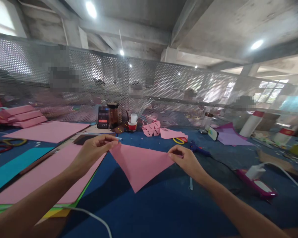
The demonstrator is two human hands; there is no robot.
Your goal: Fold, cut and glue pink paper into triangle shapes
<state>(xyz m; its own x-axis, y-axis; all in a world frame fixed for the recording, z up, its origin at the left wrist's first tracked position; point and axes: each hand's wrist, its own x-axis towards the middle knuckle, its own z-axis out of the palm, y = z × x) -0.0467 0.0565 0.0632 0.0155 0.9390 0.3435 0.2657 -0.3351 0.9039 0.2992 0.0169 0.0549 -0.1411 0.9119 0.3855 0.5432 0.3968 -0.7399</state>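
A triangular piece of pink paper (141,165) is stretched between my two hands above the blue table (139,215), one corner hanging down toward me. My left hand (96,150) pinches its upper left corner between thumb and fingers. At the upper right corner, my right hand (183,160) grips the sheet the same way. Under my left forearm lie large pink sheets (44,178) stacked over green and yellow ones. A blue glue gun (200,149) rests just beyond my right hand.
A perforated metal screen (149,86) runs along the back. Before it stand a phone (103,117), a brown jar (113,115) and a red-and-white cup (132,125). Pink cut-outs (151,128) lie mid-table. A purple power strip (257,185) with cables is at right; scissors (7,143) lie left.
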